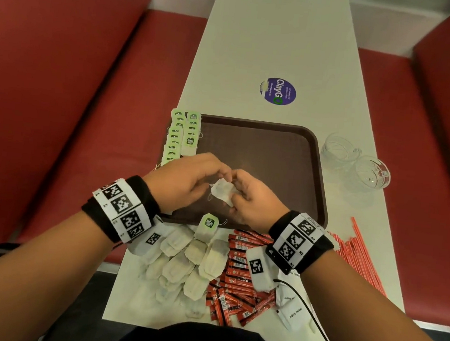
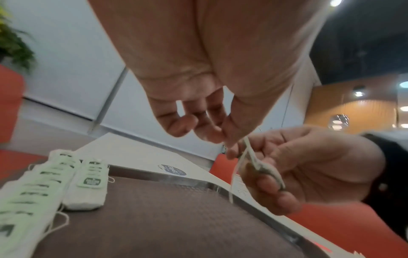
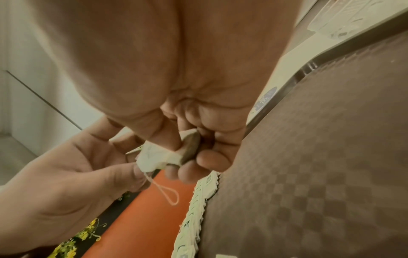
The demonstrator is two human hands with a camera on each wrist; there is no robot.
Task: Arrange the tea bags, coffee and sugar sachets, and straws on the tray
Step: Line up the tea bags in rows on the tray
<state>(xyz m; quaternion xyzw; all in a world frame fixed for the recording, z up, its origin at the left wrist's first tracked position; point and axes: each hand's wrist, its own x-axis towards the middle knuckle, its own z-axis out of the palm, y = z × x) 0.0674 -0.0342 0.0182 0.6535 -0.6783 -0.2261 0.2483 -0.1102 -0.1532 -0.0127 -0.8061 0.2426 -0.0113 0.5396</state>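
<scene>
Two overlapped rows of tea bags (image 1: 182, 136) lie along the tray's (image 1: 276, 136) left edge, green tags up. Left hand (image 1: 187, 183) hovers over the tray's near-left part, fingertips pinched on the top of one tea bag (image 1: 223, 191). Right hand (image 1: 254, 200) curls round the same bag from the other side; string loop hangs free below. Loose tea bags (image 1: 187, 260), then red sachets (image 1: 238, 276), white sugar sachets (image 1: 291, 311) and straws (image 1: 356, 254) wait along the tabletop's near edge. Risk, as I judge: the dangling string snags the laid rows and drags them crooked; a hard pinch tears the paper.
</scene>
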